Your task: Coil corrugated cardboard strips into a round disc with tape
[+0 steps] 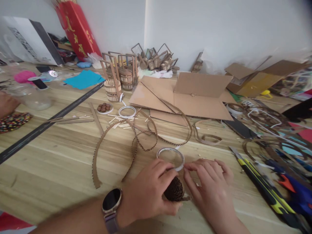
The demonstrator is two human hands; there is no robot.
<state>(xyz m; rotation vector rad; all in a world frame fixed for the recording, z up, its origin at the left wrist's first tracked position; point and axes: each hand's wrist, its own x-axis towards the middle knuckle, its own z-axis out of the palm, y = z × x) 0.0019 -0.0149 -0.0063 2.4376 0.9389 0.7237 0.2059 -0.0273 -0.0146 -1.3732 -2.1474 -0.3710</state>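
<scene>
My left hand (151, 188), with a watch on its wrist, is wrapped round a dark brown coil of rolled corrugated cardboard strip (174, 190). The coil's honeycomb-like end faces right, and a loose strip end sticks out at its lower right. A white roll of tape (181, 155) lies just beyond the fingers. My right hand (211, 185) is right of the coil, its thumb and forefinger drawn together at the roll's right edge. Whatever is between those fingertips is hidden. Long corrugated cardboard strips (97, 162) curl across the wooden table beyond my left hand.
Yellow-black utility knives (263, 185) lie on the right. Flattened cardboard (202, 107) and small woven baskets (113, 89) stand farther back. A second tape roll (127, 112) sits near scattered sticks and a dish of brown nuts (104, 108). Another person's hand (7, 104) shows at left.
</scene>
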